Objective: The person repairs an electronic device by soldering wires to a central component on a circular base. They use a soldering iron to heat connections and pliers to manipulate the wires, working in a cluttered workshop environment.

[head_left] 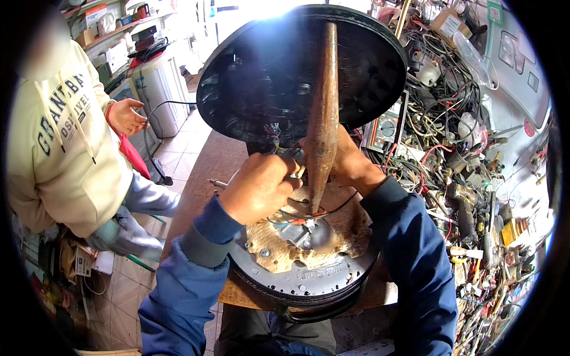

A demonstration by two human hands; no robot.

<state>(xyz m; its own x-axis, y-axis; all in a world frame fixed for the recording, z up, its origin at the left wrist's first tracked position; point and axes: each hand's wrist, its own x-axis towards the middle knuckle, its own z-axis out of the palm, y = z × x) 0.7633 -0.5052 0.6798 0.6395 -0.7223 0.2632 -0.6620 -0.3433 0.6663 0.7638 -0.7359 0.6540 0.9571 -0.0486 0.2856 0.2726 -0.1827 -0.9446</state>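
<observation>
The black appliance [309, 282] sits at the table's [205, 169] near edge, its lid [249, 89] propped by 1 wooden rod [322, 136]. Wires [298, 222] lie exposed; closing up apparently remains. Left hand [258, 187] and right hand [351, 160] work near the hinge, each grip too hidden to tell.

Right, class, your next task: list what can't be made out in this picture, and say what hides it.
All in the head view:
- Right hand: most of its fingers are hidden behind the wooden rod.
- Left hand: whatever its fingers may hold is covered by the hand itself.
- Co-worker's head: blurred.
- Cable heap: many parts too small and tangled to identify.
- Background above the black cover: washed out by glare.
</observation>
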